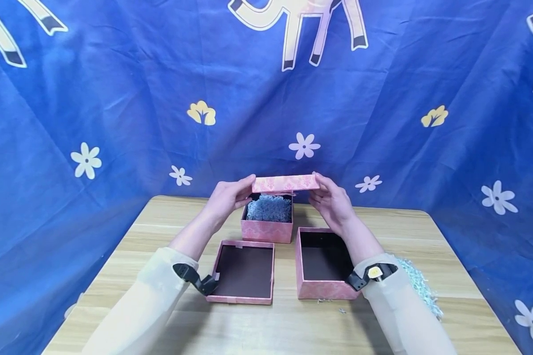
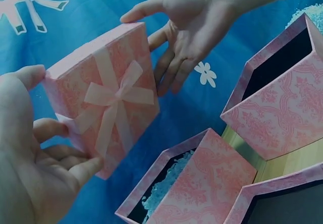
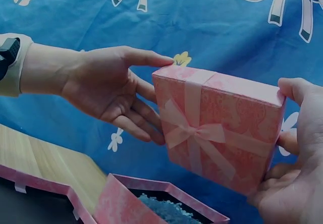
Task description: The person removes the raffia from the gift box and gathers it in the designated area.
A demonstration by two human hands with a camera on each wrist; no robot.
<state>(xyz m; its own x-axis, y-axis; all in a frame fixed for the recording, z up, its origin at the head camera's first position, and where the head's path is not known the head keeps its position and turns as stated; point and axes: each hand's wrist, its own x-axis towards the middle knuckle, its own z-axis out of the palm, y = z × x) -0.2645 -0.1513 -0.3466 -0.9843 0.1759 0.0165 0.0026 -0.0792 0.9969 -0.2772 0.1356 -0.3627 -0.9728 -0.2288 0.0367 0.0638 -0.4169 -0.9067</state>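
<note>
A pink patterned box lid with a pale ribbon bow is held raised over the far side of the table, its bow face turned away from the head camera. My left hand grips one side, thumb at the top edge and fingers at the lower part. On the opposite side, my right hand holds it the same way. Just below stands a small pink box, its top uncovered, filled with blue shredded paper.
A larger pink box with a dark inside stands uncovered at front right, under my right forearm. Another lid lies inside-up at front left. Pale shredded paper is heaped at the right. A blue curtain hangs behind the table.
</note>
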